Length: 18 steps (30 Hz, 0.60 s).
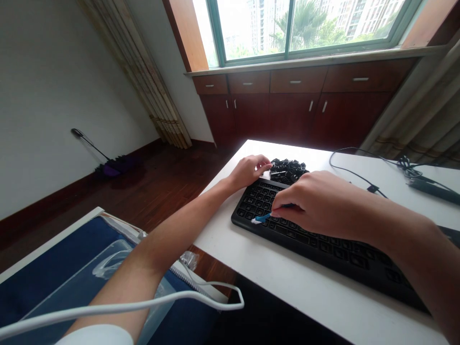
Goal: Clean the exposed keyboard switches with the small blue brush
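Note:
A black keyboard (323,244) lies on the white table (287,287). My right hand (316,203) is closed on a small blue brush (262,218), whose white tip rests on the keyboard's left end. My left hand (249,170) sits at the keyboard's far left corner, fingers curled and pinched at the edge of a pile of loose black keycaps (289,170). What the left fingers hold is too small to name.
Black cables (359,179) and a dark bar (434,189) lie at the table's far right. A white cord (143,302) loops over blue fabric (53,268) at lower left. Wooden cabinets (298,105) stand under the window. A broom (108,165) leans by the left wall.

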Motion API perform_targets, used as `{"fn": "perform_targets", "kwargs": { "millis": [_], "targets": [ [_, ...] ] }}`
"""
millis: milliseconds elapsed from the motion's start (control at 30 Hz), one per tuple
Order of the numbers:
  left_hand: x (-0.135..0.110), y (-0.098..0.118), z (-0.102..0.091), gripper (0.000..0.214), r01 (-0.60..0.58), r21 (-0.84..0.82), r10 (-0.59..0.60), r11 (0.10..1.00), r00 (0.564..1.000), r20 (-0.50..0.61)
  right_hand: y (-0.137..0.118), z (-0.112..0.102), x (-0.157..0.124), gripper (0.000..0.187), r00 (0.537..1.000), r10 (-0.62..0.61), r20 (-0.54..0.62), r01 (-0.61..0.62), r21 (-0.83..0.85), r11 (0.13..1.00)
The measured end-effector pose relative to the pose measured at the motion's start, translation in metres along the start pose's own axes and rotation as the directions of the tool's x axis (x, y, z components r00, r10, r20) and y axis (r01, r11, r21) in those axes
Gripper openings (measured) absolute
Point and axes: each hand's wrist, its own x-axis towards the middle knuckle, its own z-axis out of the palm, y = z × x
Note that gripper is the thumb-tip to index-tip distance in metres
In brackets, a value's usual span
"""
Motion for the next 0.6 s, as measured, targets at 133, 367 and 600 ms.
{"fn": "perform_targets", "kwargs": {
  "millis": [133,367,600],
  "targets": [
    [0.000,-0.001,0.002,0.026,-0.010,-0.023,0.009,1.000,1.000,-0.013,-0.001,0.004,0.003,0.026,0.998,0.053,-0.023,-0.056,-0.120,0.991],
    [-0.002,0.000,0.003,0.023,-0.007,-0.064,0.006,0.998,1.000,-0.014,-0.001,0.005,0.005,0.030,0.989,0.104,-0.109,-0.127,-0.242,0.962],
    [-0.001,-0.003,0.005,0.020,-0.018,-0.073,0.016,0.997,1.000,-0.026,0.000,0.012,0.004,0.028,0.999,0.042,-0.011,-0.043,-0.131,0.990]
  ]
}}
